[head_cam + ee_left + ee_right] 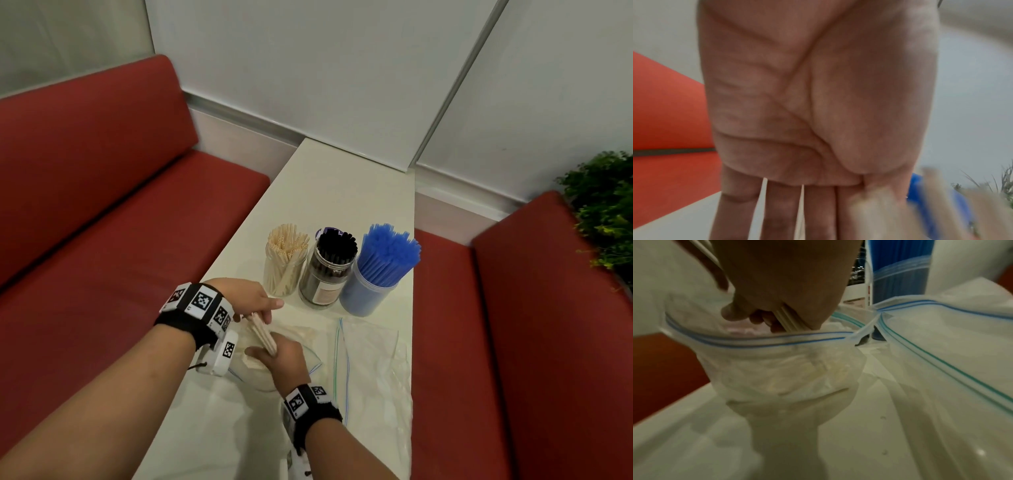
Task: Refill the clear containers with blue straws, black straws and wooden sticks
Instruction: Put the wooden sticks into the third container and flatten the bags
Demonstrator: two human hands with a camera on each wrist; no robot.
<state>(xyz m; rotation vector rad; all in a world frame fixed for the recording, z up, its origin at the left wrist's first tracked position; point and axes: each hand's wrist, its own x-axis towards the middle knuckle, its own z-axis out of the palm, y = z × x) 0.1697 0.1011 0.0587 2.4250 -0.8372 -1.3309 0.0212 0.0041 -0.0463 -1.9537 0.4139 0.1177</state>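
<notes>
The right hand (281, 359) grips the wooden sticks (262, 334), the left hand (245, 299) rests straight fingers (777, 211) on their far end, and the stick jar (286, 274) stands farther, slightly right.

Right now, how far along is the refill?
Looks done: the blue straw container and black straw jar stand packed; zip bags beside them lie flat. In hand: the right hand grips a bundle of wooden sticks at the mouth of the open bag, the left hand touching their upper end. Left: those sticks go into the stick jar, which seems to have room.
</notes>
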